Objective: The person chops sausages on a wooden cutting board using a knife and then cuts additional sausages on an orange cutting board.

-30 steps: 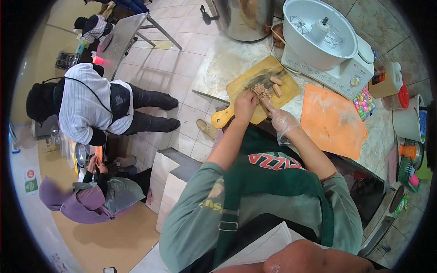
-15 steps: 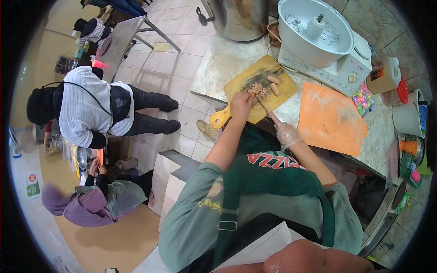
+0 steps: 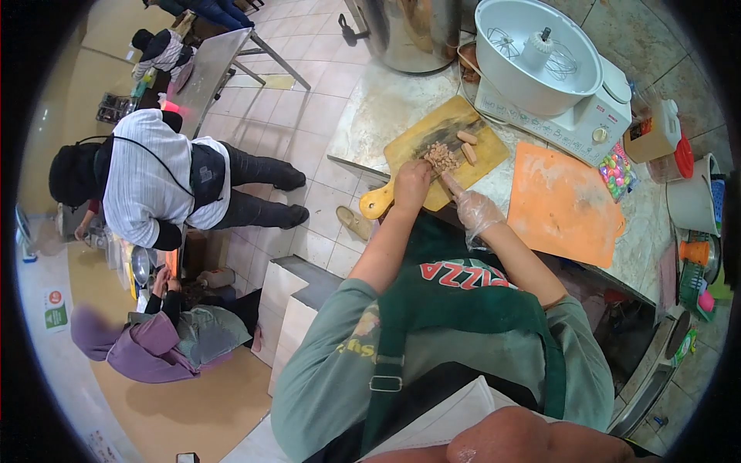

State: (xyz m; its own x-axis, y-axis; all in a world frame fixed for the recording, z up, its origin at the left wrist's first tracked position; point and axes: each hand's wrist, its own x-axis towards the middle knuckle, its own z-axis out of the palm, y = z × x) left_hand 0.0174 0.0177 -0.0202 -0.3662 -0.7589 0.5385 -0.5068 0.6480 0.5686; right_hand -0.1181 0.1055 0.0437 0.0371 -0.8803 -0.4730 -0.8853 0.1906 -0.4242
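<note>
On a yellow wooden cutting board (image 3: 486,166) lies a heap of chopped sausage (image 3: 441,157). Two uncut sausage pieces (image 3: 468,147) rest beside the heap. My bare left hand (image 3: 412,185) is closed at the near edge of the heap, its fingertips bunched; what they hold, if anything, is hidden. In a clear plastic glove, my right hand (image 3: 478,213) is wrapped round the handle of a knife (image 3: 451,182). The knife points at the heap, and little of its blade shows.
An orange cutting board (image 3: 559,204) lies on the counter at right. Behind stand a white mixer (image 3: 540,65) and a large metal pot (image 3: 409,35). A bag of coloured sweets (image 3: 616,171) sits by the mixer. Co-workers, one in a white top (image 3: 150,177), stand to the left.
My right hand and the knife have moved slightly towards the chopped heap, and less of the blade shows. My left hand stays beside the heap. The whole view has shifted slightly.
</note>
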